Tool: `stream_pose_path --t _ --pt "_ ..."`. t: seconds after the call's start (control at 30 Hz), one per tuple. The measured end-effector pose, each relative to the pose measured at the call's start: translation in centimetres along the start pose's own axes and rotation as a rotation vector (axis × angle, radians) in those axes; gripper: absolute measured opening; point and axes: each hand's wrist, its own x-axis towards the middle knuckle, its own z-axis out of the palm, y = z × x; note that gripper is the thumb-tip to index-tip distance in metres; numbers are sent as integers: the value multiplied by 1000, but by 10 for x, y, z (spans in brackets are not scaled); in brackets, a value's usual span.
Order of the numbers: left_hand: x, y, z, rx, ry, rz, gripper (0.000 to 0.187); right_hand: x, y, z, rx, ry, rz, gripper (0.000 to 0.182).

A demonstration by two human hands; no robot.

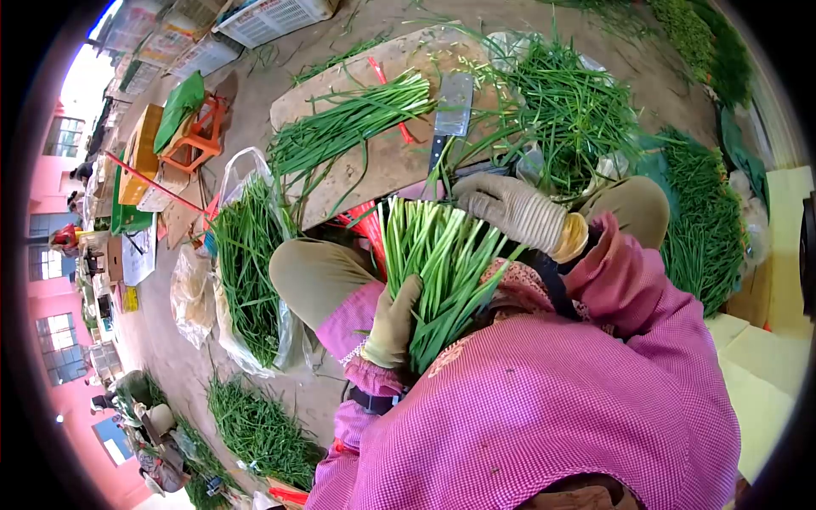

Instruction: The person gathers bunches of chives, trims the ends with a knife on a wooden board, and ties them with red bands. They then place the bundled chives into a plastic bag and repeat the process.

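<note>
My left hand (393,323), in a pale glove, is wrapped round the lower part of a bunch of green stalks (433,263), whose pale cut ends point up and away from me. My right hand (501,204), in a dirty white glove, is beside the top right of the bunch, its fingertips near the pale ends; what its fingers hold, if anything, is hidden. Beyond my hands, a cleaver (453,106) lies on a wooden board (340,183). Left of it on the board is another bunch of green stalks (357,119), lying over a red strip (402,127).
Loose greens (569,110) are heaped at the board's right. A plastic bag of greens (251,263) stands left of my knee, with another heap (259,429) below. An orange stool (198,140) and white crates (276,19) are farther off. More greens (701,229) lie right.
</note>
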Motion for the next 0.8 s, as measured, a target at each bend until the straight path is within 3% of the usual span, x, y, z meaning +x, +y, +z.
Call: stream_pose_path --t 0.07,0.1,0.13,0.2,0.23,0.33,0.37,0.4,0.47,0.5,0.53,0.6,0.63,0.7,0.73,0.8 --pt "1 -1 -1 1 28 4 37 -1 -4 4 -510 270 -202 33" --pt "1 -2 1 -3 39 8 37 0 -11 5 -534 310 -301 32" --pt "0 -1 1 -3 39 8 37 1 -16 8 -534 310 -301 32" --pt "-2 5 4 11 42 -11 34 1 -23 17 -935 242 -337 35" --pt "-3 7 8 -43 52 -22 33 3 -26 21 -955 145 -234 34" --pt "-5 8 13 -72 70 37 33 2 3 31 -972 24 -211 37" --pt "-8 15 17 -67 70 2 33 10 28 29 -938 -24 -488 30" --pt "-8 15 16 -68 73 0 33 13 35 30 -936 -27 -488 30" --pt "-7 13 13 -58 32 11 34 17 46 30 -742 184 -323 25" --pt "-5 9 12 -81 40 37 34 23 11 21 -623 258 173 25" --pt "-6 9 12 -82 43 38 34 31 9 3 -624 370 206 29" --pt "-6 12 13 -96 40 -5 33 24 7 -18 -209 683 79 28" --pt "-7 16 18 -115 56 2 34 22 -4 -21 -209 682 80 28" --pt "-8 19 23 -72 43 22 35 21 -26 -20 -294 439 50 24" --pt "-6 20 25 -30 31 47 37 23 -26 -9 -478 376 -140 22" --pt "-4 17 26 -40 22 50 39 20 -35 11 -794 97 -172 21"
